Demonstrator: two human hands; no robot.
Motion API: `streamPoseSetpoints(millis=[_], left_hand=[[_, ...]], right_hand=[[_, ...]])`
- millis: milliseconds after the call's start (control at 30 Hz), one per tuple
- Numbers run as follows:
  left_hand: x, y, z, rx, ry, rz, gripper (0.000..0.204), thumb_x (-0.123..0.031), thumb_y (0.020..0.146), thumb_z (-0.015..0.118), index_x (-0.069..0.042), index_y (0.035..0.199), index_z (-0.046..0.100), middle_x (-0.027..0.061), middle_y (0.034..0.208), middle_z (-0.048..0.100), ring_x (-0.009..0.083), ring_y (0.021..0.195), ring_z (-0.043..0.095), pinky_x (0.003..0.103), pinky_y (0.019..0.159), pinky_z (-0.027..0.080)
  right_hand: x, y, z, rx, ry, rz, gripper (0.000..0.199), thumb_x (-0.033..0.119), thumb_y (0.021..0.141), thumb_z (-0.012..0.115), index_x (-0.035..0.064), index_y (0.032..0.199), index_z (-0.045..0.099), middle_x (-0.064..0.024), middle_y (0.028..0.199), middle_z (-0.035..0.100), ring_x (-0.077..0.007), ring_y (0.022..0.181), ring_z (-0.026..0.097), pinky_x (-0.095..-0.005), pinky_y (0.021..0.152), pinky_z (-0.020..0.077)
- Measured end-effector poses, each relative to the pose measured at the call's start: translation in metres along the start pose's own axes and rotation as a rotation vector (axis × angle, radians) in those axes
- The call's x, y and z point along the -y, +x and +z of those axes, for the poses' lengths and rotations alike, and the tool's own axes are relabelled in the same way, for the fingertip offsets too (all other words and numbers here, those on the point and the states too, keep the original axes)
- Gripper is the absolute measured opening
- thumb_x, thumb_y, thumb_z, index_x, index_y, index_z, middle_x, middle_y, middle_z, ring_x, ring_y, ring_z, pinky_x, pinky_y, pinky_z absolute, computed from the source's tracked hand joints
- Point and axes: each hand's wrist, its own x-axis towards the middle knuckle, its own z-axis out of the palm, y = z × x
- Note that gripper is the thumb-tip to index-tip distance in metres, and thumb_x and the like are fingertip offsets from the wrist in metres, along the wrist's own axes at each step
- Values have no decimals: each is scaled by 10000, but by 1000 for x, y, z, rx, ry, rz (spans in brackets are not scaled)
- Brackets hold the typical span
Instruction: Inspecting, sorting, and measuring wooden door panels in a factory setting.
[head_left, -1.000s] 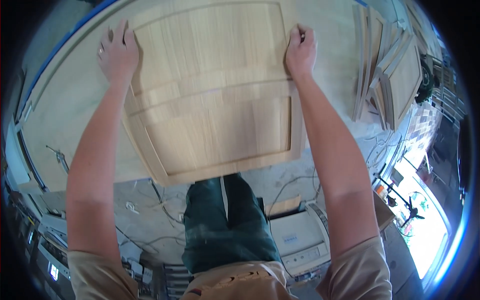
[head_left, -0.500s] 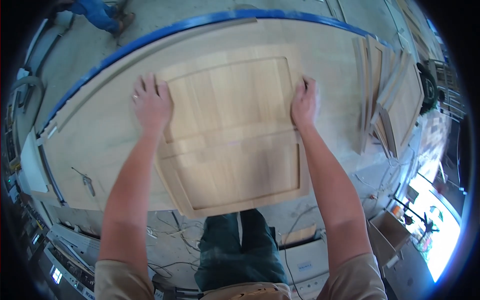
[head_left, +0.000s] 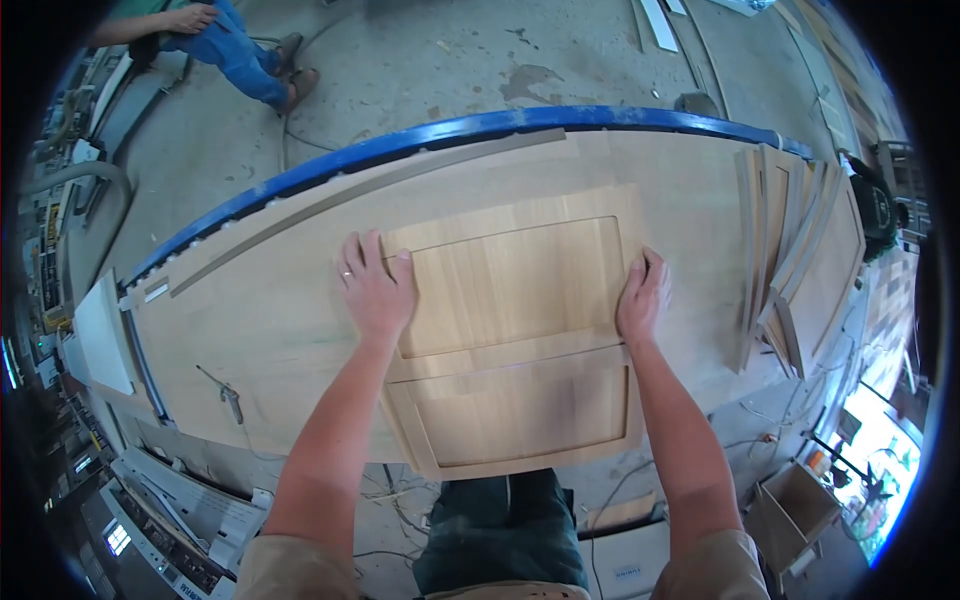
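A pale wooden cabinet door with a recessed panel lies on the worktable before me. My left hand is closed on its left edge, a ring on one finger. My right hand grips the opposite edge with curled fingers. Both hands have their fingers partly hidden by the wood. Closer to my body lies a second framed panel, which looks partly covered by the first door. Its near edge reaches past the table's front edge, above my dark green trousers.
An air blow gun lies on the worktable at left. A long wooden strip runs beside the blue far rail. Several doors and frames are stacked at right. Another person's legs show at the far left.
The whole view has shifted, so table, doors and hands appear lower and further right. Both hands keep their places on the door's edges. More of the other person shows.
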Motion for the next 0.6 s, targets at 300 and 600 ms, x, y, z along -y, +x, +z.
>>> streamPoseSetpoints(millis=[300,600], left_hand=[[5,7,0,35,-6,-23,549,-384,975,614,-134,1449,494,218,1492,470,432,1325,487,540,1055,400],[3,9,-1,89,4,-42,561,-401,979,607,-142,1461,484,201,1510,451,432,1375,439,545,1092,374]], right_hand=[[13,2,1,20,-28,-16,312,185,1061,481,22,1318,550,-215,1219,612,-404,1138,569,-486,1006,420],[8,3,3,44,-59,23,334,183,1033,498,43,1334,536,-189,1284,601,-382,1204,559,-500,1021,397]])
